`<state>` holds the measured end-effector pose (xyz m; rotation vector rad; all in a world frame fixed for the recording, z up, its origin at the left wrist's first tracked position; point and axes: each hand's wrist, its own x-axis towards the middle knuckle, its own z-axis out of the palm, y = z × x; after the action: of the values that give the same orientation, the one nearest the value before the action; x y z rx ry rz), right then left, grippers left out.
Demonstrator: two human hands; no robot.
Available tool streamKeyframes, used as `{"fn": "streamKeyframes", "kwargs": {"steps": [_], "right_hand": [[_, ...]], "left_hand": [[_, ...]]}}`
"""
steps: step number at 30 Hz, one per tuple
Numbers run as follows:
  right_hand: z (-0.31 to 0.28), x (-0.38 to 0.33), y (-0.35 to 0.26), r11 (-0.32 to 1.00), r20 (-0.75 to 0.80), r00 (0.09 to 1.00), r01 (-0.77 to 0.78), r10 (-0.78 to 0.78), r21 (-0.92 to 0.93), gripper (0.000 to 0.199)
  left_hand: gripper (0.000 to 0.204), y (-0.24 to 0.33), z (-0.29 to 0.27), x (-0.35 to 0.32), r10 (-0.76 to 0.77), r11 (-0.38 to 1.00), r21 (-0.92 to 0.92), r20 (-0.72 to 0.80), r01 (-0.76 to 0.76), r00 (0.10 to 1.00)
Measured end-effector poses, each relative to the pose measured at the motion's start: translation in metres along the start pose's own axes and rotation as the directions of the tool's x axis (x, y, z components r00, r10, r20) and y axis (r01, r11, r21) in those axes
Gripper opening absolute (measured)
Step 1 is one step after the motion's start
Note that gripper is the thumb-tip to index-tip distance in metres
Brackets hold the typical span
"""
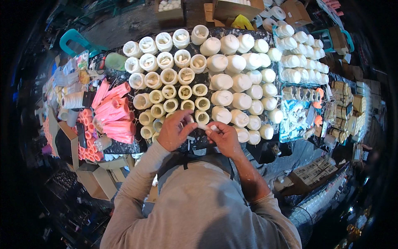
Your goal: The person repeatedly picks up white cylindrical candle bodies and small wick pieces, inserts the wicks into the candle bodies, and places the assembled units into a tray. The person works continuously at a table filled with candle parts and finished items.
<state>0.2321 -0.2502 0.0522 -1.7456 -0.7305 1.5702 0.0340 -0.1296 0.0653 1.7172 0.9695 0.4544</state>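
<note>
- Fingers [212, 129] of both hands pinch one small white piece [206, 126], held just above the table's [124, 146] near edge.
- Left hand [175, 132] and right hand [224, 137] almost touch.
- Piece looks light, stiff, maybe brittle; hold it by its ends.
- Hollow cream cups [170, 92]: roughly thirty.
- Capped white cups [232, 81]: roughly twenty-five.
- Pink tubes [114, 112]: one pile, too many to count.

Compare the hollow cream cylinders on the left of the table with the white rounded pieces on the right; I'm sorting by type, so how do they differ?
The hollow cream cylinders show open tops with dark insides, while the white rounded pieces show closed, smooth domed tops. The cylinders look yellower, the rounded pieces whiter. The cylinders shrink toward the person's hands; the rounded pieces look larger there. Both stand packed in rows on the dark table.
</note>
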Motion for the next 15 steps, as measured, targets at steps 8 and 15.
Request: {"fn": "streamKeyframes", "kwargs": {"steps": [8,15], "right_hand": [[0.003,-0.01,-0.022,0.978,-0.014,0.98,0.198,-0.199,-0.064,0.012],[0.001,0.003,-0.01,0.969,0.082,0.991,-0.124,0.109,0.213,0.012]], "left_hand": [[0.018,0.019,0.001,0.015,0.148,0.989,-0.013,0.274,-0.15,0.95],[0.011,-0.004,-0.024,0.022,0.124,0.989,0.065,0.116,-0.132,0.985]]}}
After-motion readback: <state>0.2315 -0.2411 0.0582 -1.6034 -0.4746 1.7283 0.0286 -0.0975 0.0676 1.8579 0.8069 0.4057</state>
